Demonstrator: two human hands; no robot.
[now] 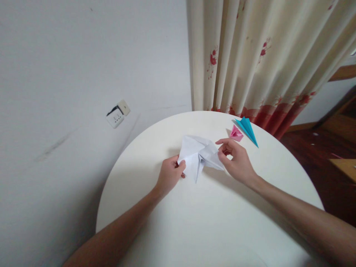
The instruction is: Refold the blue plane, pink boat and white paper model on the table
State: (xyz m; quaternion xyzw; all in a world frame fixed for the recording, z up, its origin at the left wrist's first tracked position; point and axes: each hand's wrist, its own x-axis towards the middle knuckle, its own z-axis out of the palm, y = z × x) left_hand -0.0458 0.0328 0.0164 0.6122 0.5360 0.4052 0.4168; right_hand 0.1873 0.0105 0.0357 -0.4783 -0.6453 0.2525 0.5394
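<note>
A folded sheet of white paper [191, 150] is held a little above the table, with creased flaps and a pointed fold hanging down toward me. My left hand [171, 171] pinches its left edge, thumb on top and fingers underneath. At the opposite side, my right hand [236, 160] has its thumb and curled fingers at the paper's right edge, while the index finger sticks out above it. Just beyond my right hand lie a small pink folded paper piece [236, 133] and a blue paper airplane [247, 129].
The round white table [211, 215] stands against a pale wall [91, 55] with a socket plate [115, 118]. A cream curtain [250, 48] with red flowers hangs behind the far edge. Dark wooden floor [311, 148] shows at the right.
</note>
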